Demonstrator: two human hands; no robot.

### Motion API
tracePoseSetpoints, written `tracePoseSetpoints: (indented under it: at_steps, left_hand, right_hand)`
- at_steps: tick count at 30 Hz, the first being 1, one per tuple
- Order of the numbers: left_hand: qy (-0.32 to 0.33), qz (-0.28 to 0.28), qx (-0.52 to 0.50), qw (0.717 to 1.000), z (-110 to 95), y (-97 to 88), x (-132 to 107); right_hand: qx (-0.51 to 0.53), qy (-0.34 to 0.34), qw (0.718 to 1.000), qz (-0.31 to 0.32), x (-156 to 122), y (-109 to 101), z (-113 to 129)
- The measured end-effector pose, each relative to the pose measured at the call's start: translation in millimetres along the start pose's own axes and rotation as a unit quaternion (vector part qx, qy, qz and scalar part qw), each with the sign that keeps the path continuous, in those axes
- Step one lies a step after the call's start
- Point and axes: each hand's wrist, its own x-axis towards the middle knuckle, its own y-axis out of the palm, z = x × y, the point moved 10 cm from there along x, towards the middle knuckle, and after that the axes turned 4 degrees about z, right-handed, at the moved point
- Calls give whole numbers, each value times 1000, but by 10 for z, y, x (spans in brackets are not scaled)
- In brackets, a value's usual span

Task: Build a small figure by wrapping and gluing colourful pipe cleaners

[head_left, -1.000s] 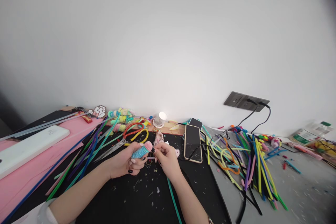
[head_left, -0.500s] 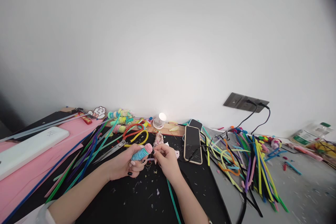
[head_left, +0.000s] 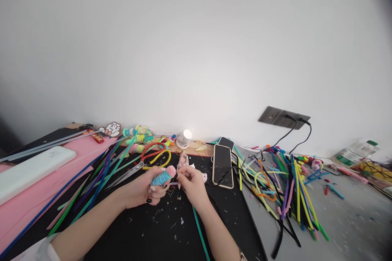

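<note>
Head: blue-pink roll (head_left: 162, 177) within left fingers (head_left: 158, 195)

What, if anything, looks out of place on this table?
Small pale scraps are strewn over the flat black mat, and long, multicoloured fuzzy stems splay loosely across the gray tabletop at right; both look untidy.

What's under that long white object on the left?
Pink sheeting shows on both sides of the long white object; whatever lies directly beneath it is covered.

Over the flat black mat (head_left: 147, 234), passage at bottom centre; the blue-and-pink fuzzy cylinder (head_left: 162, 176) blocks lower centre; red-and-yellow-handled metal scissors (head_left: 139, 166) obstruct just left.
</note>
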Motion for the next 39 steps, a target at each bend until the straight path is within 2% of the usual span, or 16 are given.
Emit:
tracePoseSetpoints:
  at_steps: [11,18,24,30,33,39]
  left_hand:
    - [10,-39,-14,999,-15,-62,-5]
    - [66,-99,-36,992,-145,-133,-5]
    - [68,-144,-1,987,-142,-194,6]
    - [94,-181,73,976,-238,-152,-28]
    - [91,-180,83,976,-250,-118,-36]
    - [101,-134,71,983,-243,-92,-6]
  right_hand:
    - [-17,-14,1000,-18,2,-47,8]
    - [-52,-32,998,-20,-29,-54,71]
    - [-47,-18,999,-11,-20,-30,60]
    - [-42,-4,999,-14,-15,-29,49]
    - [-36,-1,999,-15,-18,-31,39]
    - [-32,-3,999,-15,-21,-27,38]
